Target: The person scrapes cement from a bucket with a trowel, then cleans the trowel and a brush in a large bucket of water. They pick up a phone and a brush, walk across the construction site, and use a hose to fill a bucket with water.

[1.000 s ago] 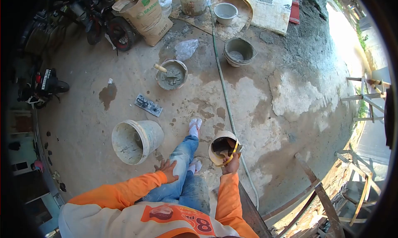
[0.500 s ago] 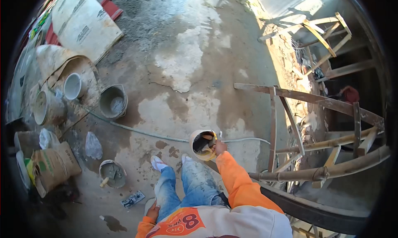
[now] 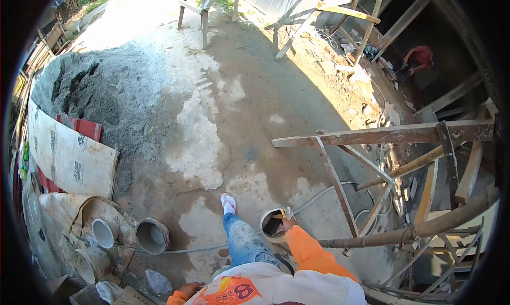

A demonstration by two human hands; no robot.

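Note:
My right hand (image 3: 288,225) is closed on the rim or handle of a small pale bucket (image 3: 264,236), carried at my right side in front of the orange sleeve. Something dark lies inside it, perhaps a tool, and a yellow piece shows by my fingers; I cannot make out either exactly. Low by my left hip is my left hand (image 3: 192,289), holding nothing, with its fingers loosely apart. One white-covered foot (image 3: 228,203) in a sandal is stretched forward; the other is hidden.
Wooden and bamboo scaffolding (image 3: 372,137) flanks my right. A hose (image 3: 207,247) crosses the ground. Several buckets (image 3: 153,236), a clear plastic bag (image 3: 158,281) and a board (image 3: 69,153) are on the left. Ahead lies a sand pile (image 3: 106,92). A person in red (image 3: 419,58) bends at upper right.
I have walked forward, with the bucket still in my right hand. The buckets and scaffolding have shifted down in view; the sand pile and far trestle show more fully.

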